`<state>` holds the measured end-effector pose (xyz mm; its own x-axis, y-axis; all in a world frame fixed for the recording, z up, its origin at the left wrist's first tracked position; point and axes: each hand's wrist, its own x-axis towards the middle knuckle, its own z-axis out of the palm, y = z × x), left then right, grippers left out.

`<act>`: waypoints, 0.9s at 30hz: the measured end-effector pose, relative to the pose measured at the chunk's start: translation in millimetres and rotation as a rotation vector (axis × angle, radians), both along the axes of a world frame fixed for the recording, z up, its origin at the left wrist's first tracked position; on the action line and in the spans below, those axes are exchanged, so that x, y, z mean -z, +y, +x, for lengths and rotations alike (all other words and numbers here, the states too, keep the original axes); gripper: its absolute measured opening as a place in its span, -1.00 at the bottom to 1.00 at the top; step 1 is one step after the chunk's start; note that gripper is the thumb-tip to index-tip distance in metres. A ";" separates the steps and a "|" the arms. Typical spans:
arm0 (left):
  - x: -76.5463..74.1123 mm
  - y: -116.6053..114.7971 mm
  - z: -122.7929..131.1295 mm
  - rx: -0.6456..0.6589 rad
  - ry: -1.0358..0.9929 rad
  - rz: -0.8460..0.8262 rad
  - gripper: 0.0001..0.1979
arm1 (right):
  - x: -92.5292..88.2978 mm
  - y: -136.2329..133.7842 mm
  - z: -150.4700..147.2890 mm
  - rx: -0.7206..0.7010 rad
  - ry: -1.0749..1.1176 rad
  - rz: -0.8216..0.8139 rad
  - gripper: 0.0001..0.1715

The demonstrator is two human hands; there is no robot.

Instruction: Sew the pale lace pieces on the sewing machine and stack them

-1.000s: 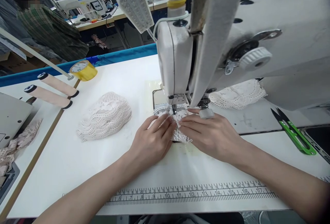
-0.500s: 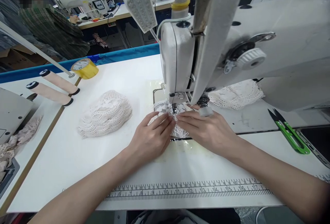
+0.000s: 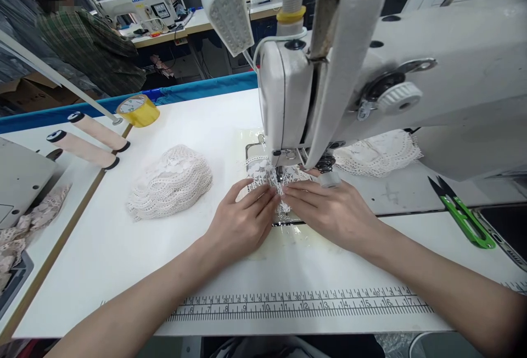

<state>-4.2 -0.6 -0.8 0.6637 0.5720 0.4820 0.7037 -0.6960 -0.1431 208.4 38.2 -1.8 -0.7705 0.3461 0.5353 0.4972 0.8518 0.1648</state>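
Tabletop (image 3: 102, 248) leaves front-edge room; left hand (image 3: 242, 218) and right hand (image 3: 331, 212) seem flat on lace (image 3: 257, 166).

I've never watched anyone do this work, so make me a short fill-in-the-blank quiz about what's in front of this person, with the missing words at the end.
1. The left hand and right hand touch white lace at the ____ machine.
2. The snips on the right have ____ handles.
3. At the left, ____ thread spools are visible.
4. The tape roll beyond them is ____.

Missing words: sewing; green; two; yellow.
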 end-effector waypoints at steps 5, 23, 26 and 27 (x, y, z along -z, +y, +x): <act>0.5 1.3 1.9 -0.006 -0.020 -0.011 -0.74 | 1.5 1.1 0.5 0.007 0.000 0.000 -0.71; -2.7 -6.3 3.0 -0.070 0.004 -0.013 -0.75 | -4.8 -1.2 -2.6 0.054 0.124 -0.137 -0.68; -2.1 -6.5 3.2 -0.067 -0.003 -0.008 -0.75 | -3.5 -1.6 -2.2 0.034 0.122 -0.130 -0.66; -1.9 -6.2 3.2 -0.066 -0.003 -0.004 -0.74 | -3.0 -1.7 -2.1 0.033 0.114 -0.125 -0.66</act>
<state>-1.0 -6.8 1.1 0.6227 0.6165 0.4819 0.7488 -0.6483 -0.1382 206.3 36.4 1.2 -0.6941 0.4397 0.5699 0.5347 0.8450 -0.0006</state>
